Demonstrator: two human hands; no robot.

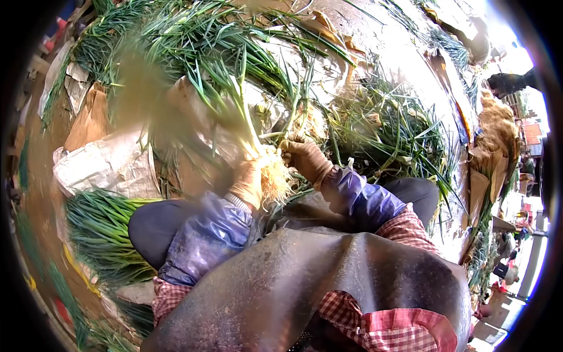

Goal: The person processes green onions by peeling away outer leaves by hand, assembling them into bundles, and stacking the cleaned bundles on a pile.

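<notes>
My left hand (247, 183), in a tan glove, is closed around a bunch of green onions (251, 132). Their pale, stringy roots (274, 175) hang toward my lap, and the green tops point away from me. Just right of the roots, my right hand (309, 158), gloved too, has its fingers pinched at the lower end of a single green onion (293, 111). Its leaves rise toward the large heap of green onions (234, 41) ahead. A blurred smear on the lens veils part of the left side of the bunch.
Loose green onions (393, 126) lie in a tangled pile by my right knee. Beside my left knee rests a neater bundle (105, 234). A pale sack (111, 167) and brown cardboard (91, 120) cover the ground. At far right, another person's dark-gloved hand (507, 84) shows.
</notes>
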